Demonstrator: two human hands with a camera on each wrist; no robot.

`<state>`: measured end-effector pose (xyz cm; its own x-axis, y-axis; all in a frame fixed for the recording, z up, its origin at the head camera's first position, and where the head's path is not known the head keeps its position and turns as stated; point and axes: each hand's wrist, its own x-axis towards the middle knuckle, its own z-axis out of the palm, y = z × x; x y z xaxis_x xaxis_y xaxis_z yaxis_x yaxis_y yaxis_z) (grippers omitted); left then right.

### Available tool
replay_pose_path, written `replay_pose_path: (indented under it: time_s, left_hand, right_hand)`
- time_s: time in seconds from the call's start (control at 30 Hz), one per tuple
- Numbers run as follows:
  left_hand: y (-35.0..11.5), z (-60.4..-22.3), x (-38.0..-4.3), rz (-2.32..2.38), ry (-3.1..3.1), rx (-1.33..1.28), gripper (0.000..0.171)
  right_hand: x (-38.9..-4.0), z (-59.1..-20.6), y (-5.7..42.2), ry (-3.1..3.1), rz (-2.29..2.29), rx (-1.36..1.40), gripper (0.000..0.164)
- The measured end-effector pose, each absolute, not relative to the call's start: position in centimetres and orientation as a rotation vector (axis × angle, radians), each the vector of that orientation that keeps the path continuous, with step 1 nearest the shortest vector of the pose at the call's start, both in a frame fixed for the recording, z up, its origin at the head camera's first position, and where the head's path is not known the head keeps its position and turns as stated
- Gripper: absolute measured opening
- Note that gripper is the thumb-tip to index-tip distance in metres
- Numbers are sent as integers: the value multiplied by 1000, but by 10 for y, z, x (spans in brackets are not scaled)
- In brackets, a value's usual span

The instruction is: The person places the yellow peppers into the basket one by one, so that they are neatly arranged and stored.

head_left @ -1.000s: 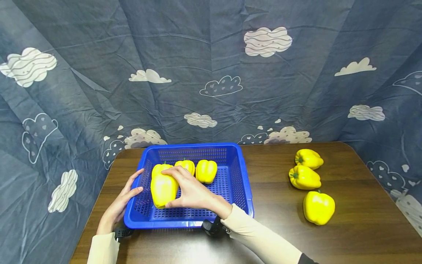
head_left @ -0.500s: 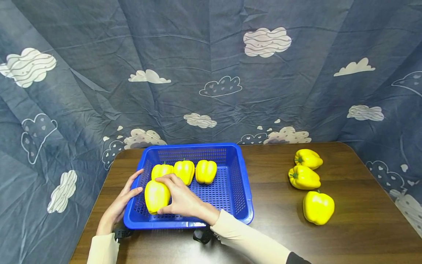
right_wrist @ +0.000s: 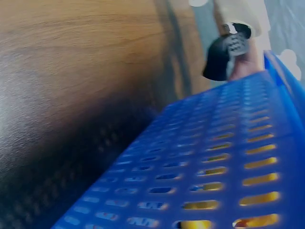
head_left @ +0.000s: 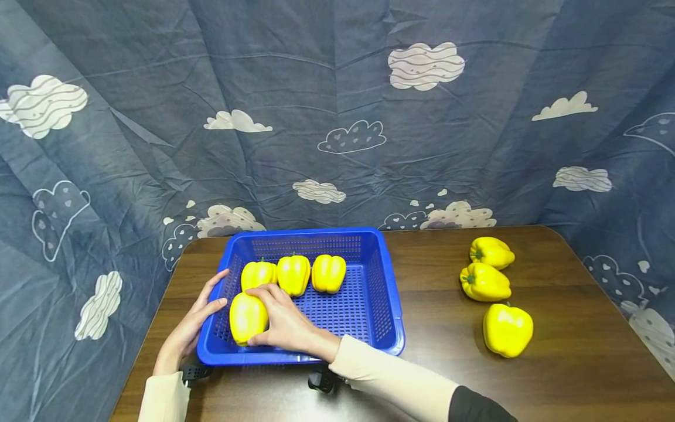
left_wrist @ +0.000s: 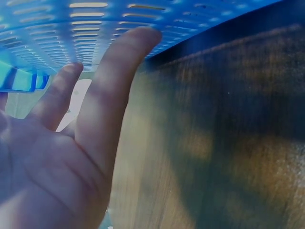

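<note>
A blue perforated plastic basket (head_left: 343, 316) stands on the table with yellow bell peppers inside. My right hand (head_left: 287, 319) grips one yellow bell pepper (head_left: 248, 319) in the basket's front left corner, thumb at the near side and fingers over the far side. Behind it, a row of three more holds a left pepper (head_left: 258, 275), a middle pepper (head_left: 293, 275) and a right pepper (head_left: 329, 274). My left hand (head_left: 190, 325) holds the basket's left rim, thumb and forefinger over the edge. In the left wrist view, other fingers (left_wrist: 107, 86) lie against the outer wall.
Three more yellow peppers lie on the wooden table (head_left: 432, 293) to the right: a back one (head_left: 492, 252), a middle one (head_left: 485, 282) and a front one (head_left: 507, 330). A dark cloud-patterned cloth (head_left: 295, 88) hangs behind the table.
My right hand has moved the pepper left and toward the front of the basket, lowering it into the corner. The row behind shows more fully. My left hand has stayed at the rim.
</note>
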<state>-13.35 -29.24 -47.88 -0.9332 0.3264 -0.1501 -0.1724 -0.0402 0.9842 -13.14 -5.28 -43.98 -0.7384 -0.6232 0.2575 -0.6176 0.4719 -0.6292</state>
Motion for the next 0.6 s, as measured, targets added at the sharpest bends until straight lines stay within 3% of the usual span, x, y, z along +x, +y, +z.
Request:
replay_pose_path:
  time_s: [0.6]
  left_hand:
    - [-293,-480,-133,2048,1900,173,57]
  right_hand:
    - [-129,-453,-60,2653,-1060,-1037,80]
